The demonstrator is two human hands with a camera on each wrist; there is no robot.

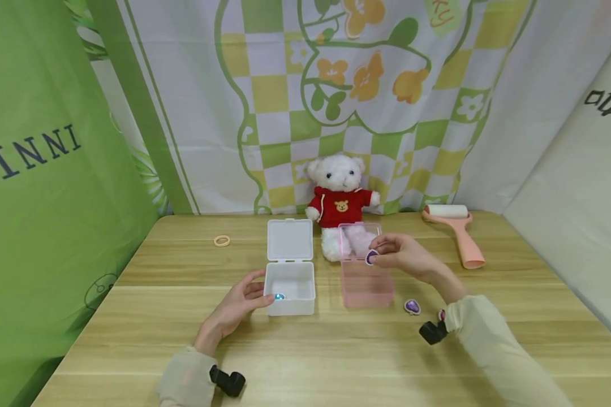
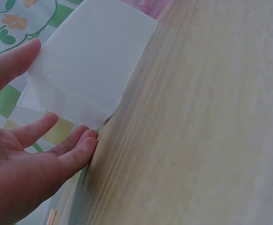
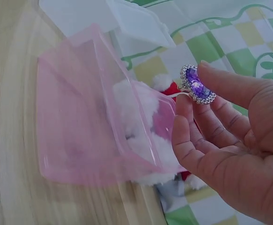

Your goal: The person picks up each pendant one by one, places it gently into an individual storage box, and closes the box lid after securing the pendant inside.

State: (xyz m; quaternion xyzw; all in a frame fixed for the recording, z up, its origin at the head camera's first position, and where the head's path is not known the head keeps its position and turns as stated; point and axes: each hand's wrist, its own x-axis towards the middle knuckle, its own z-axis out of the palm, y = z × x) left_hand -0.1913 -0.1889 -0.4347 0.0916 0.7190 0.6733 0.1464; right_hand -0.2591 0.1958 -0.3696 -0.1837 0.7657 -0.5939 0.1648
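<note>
My right hand (image 1: 409, 259) pinches a purple faceted gem (image 3: 196, 85) with a silver beaded rim between thumb and fingers. It is above the right side of an open pink translucent box (image 1: 368, 293). My left hand (image 1: 236, 305) touches the left side of an open white box (image 1: 297, 308), with its thumb at the front left corner and the other fingers loosely extended alongside. Inside the white box lies a blue gem (image 1: 279, 296). On the table right of the pink box are a purple heart-shaped gem (image 1: 412, 307) and a reddish gem (image 1: 441, 315), partly hidden by the right wrist's camera.
Behind the boxes sits a white teddy bear (image 1: 340, 206) in a red hoodie. A pink-handled roller (image 1: 458, 229) lies at the back right of the wooden table (image 1: 295, 362). A small tan ring (image 1: 222, 241) lies at the back left. Patterned curtains enclose the table.
</note>
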